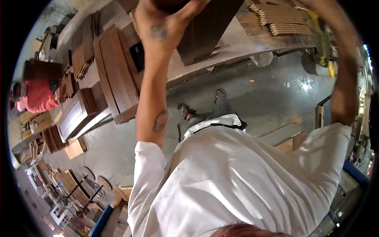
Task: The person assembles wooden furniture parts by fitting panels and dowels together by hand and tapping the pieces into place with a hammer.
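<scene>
Left-hand grip (167, 25) at the upper edge: thumb spread from the fingers, something dark between them; fingertips are cut off, so whether it is closed on anything cannot be told. Dark board (205, 35) just right of this hand, overlapping the desk (233, 40) in view, its long axis apparently slanting from lower left to upper right; contact with the thumb is unclear. Right forearm (345, 67) passes out at the upper right, its hand unseen; the left appears nearer the board. Framed panel (114, 75) lies farther left, slats (290, 29) to the right.
</scene>
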Demonstrator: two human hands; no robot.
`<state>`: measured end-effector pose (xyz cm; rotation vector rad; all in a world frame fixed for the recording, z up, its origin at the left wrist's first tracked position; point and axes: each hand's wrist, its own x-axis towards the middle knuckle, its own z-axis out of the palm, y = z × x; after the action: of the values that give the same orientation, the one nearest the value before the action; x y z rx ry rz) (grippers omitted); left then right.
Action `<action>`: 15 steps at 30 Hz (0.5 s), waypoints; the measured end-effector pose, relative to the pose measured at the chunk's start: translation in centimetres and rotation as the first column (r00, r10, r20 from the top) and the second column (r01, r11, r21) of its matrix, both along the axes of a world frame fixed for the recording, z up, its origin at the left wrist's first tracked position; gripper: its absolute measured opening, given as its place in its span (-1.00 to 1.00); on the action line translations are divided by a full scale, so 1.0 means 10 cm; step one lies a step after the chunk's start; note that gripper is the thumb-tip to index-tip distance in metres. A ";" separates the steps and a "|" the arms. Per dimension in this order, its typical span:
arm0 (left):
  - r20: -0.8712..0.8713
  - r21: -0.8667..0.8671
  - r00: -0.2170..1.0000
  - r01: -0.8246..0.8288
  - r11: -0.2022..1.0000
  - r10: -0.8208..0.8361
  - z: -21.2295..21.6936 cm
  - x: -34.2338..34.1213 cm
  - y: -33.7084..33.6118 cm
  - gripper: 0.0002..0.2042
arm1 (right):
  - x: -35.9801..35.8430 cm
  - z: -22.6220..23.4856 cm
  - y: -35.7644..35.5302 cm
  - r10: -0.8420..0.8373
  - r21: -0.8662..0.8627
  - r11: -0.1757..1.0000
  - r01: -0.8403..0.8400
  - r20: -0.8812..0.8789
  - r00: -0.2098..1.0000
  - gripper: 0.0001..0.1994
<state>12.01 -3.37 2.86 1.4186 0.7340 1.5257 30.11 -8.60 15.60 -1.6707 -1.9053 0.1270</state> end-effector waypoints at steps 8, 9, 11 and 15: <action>-0.078 0.260 0.981 -0.152 0.954 0.177 0.09 -0.10 -0.02 -0.52 | 1.40 -3.21 0.94 0.000 -0.453 0.883 0.122 0.260 0.966 -0.71; -0.051 0.270 0.982 -0.162 0.949 0.182 0.05 -0.17 0.02 -0.49 | 1.46 -3.53 1.00 -0.017 -0.476 0.867 0.145 0.263 0.965 -0.72; -0.086 0.246 0.967 -0.214 0.945 0.241 0.00 -0.43 -0.02 -0.56 | 1.51 -4.02 1.18 0.006 -0.498 0.859 0.122 0.247 0.969 -0.73; -0.127 0.270 0.966 -0.185 0.945 0.225 -0.05 -0.51 -0.02 -0.49 | 1.66 -4.19 1.73 0.183 -0.552 0.834 -0.025 0.234 0.955 -0.67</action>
<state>6.86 -3.62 2.41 1.7132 0.8233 1.7335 46.73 8.66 -26.33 -2.0310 -2.3287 0.5546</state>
